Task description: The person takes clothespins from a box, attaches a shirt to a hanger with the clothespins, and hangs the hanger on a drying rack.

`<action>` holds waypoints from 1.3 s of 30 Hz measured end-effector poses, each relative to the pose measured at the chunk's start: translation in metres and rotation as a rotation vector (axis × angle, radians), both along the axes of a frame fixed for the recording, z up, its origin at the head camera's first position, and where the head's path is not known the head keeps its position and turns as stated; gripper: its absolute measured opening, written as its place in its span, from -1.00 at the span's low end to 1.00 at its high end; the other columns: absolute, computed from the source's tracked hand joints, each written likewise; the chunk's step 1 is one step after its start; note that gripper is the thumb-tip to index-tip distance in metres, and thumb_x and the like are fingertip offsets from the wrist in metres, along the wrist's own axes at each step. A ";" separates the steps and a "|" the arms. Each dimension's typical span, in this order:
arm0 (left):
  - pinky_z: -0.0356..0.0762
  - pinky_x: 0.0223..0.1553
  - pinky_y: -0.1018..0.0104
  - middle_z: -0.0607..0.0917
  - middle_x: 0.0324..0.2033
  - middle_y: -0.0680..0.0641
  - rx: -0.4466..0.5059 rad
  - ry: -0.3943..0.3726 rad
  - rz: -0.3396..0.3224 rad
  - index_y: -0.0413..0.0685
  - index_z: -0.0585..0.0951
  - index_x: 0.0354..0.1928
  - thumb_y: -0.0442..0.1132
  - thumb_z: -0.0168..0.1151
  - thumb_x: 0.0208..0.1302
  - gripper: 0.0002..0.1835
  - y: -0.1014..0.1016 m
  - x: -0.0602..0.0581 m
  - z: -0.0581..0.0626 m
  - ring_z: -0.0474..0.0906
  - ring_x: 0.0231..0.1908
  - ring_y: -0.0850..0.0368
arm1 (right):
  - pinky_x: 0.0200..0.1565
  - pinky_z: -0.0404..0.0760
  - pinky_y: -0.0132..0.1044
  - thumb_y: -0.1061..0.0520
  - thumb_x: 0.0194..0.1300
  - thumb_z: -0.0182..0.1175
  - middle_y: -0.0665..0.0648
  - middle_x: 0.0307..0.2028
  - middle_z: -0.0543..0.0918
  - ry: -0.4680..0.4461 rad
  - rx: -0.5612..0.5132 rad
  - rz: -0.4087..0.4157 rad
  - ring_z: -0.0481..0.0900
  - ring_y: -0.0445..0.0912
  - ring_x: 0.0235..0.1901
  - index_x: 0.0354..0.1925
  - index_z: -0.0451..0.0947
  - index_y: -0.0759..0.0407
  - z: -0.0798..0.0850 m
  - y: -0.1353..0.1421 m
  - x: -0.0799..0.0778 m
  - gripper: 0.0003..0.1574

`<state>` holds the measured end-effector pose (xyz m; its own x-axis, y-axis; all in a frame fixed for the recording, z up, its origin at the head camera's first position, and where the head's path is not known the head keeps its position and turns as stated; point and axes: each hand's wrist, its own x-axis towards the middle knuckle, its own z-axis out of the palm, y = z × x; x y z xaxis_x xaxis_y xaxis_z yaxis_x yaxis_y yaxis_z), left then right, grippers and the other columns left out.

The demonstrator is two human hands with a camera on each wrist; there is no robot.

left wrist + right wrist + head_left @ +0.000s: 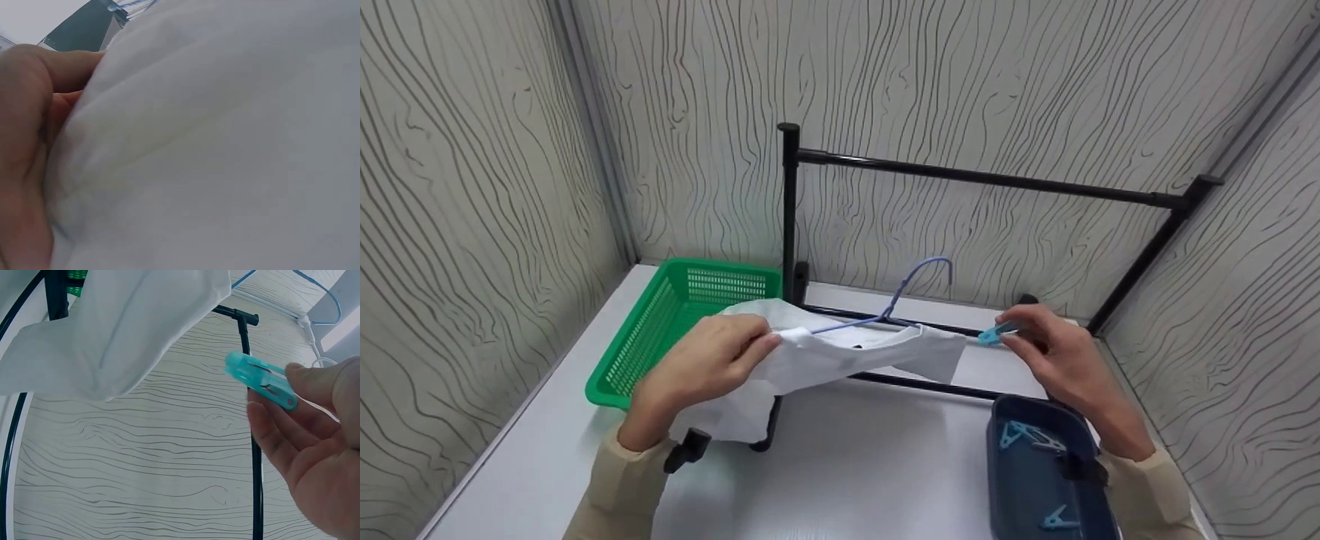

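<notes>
A white shirt hangs on a blue wire hanger, its hook pointing up and unattached to the rack bar. My left hand grips the shirt's shoulder together with the hanger's left end. In the left wrist view the white cloth covers most of the picture and hides part of the fingers. Between the thumb and fingers of my right hand is a light blue clothespin, held just right of the shirt's other shoulder. The right wrist view shows that clothespin apart from the cloth.
Behind the shirt stands a black rack with a top bar and low rails. A green basket is on the left of the white table. A dark blue bin at the right contains several clothespins. Patterned walls enclose the table.
</notes>
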<state>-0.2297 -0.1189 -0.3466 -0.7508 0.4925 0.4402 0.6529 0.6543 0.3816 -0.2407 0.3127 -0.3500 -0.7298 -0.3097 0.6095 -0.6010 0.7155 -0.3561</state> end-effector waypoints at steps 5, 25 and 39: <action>0.29 -0.59 0.46 0.31 -0.66 0.21 0.017 -0.002 -0.026 0.08 0.48 -0.46 0.01 0.01 0.37 -0.73 0.000 -0.001 -0.003 0.28 -0.61 0.34 | -0.21 0.51 -0.57 0.35 0.11 0.27 -0.10 -0.24 0.60 0.000 0.029 0.031 0.63 -0.23 -0.26 -0.07 0.50 0.08 0.000 -0.005 -0.001 -0.60; 0.25 -0.58 0.46 0.28 -0.69 0.22 0.087 -0.003 -0.116 0.10 0.48 -0.52 0.06 0.02 0.34 -0.68 0.010 -0.009 -0.007 0.27 -0.61 0.34 | -0.21 0.49 -0.62 0.42 0.03 0.31 0.02 -0.26 0.65 0.107 0.078 0.148 0.64 -0.19 -0.25 -0.12 0.52 0.15 0.007 -0.010 0.003 -0.58; 0.22 -0.58 0.46 0.27 -0.69 0.23 0.129 -0.027 -0.155 0.11 0.49 -0.54 0.06 0.02 0.35 -0.67 0.010 -0.010 -0.010 0.25 -0.63 0.34 | -0.25 0.48 -0.61 0.38 0.03 0.33 -0.09 -0.29 0.64 0.088 0.153 0.081 0.61 -0.27 -0.30 -0.16 0.51 0.09 0.008 -0.010 0.010 -0.60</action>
